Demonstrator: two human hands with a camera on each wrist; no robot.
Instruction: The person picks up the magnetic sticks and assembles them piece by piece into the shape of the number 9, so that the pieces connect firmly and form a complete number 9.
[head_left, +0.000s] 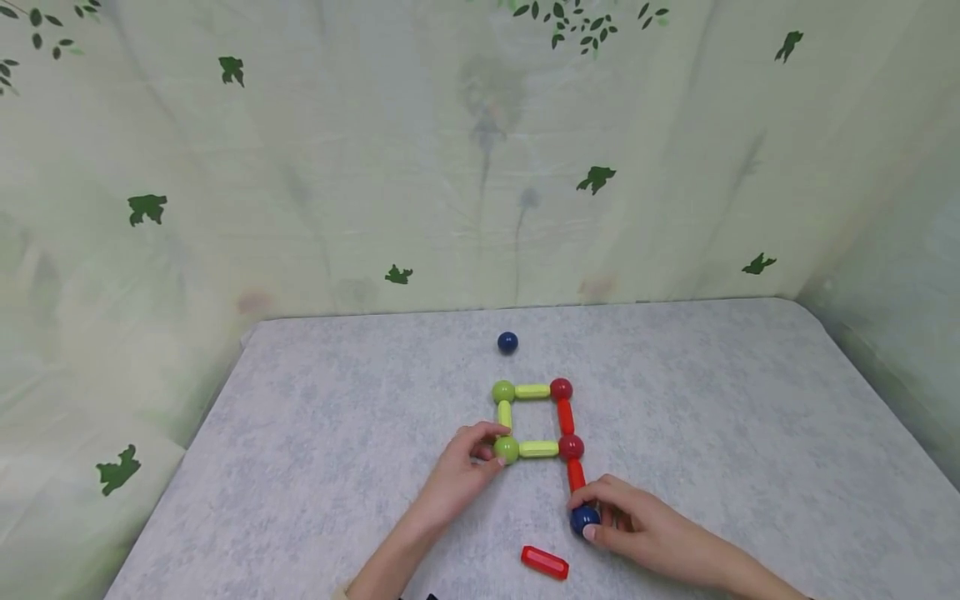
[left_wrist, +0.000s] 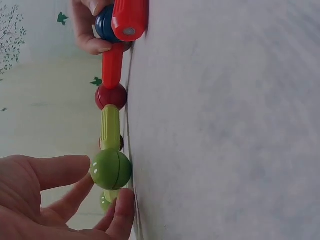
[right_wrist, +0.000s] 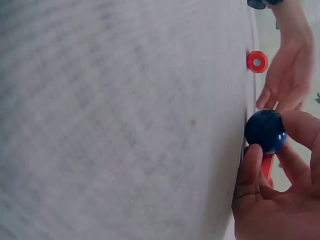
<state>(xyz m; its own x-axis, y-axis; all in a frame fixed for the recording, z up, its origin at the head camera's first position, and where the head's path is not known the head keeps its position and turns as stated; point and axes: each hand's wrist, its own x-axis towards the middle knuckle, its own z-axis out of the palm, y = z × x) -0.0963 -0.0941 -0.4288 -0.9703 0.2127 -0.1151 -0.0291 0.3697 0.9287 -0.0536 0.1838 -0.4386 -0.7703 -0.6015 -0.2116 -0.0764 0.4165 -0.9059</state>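
Observation:
On the table lies a square of magnetic balls and rods. Its left corners are a far green ball point(head_left: 503, 391) and a near green ball point(head_left: 507, 450); a far red ball point(head_left: 561, 389) and a near red ball point(head_left: 571, 447) form the right ones. Yellow-green rods point(head_left: 538, 450) join three sides, a red rod point(head_left: 566, 415) the right side. From the near red ball another red rod point(head_left: 576, 475) runs toward the person, ending at a blue ball point(head_left: 583, 522). My left hand point(head_left: 463, 468) pinches the near green ball point(left_wrist: 111, 169). Thumb and fingers of my right hand point(head_left: 645, 525) grip the blue ball point(right_wrist: 265, 131).
A loose red rod point(head_left: 545, 562) lies near the person, between the forearms. Beyond the square sits another blue ball point(head_left: 507, 342). The grey table point(head_left: 337, 400) ends at a printed curtain point(head_left: 420, 167) with leaf and bird shapes.

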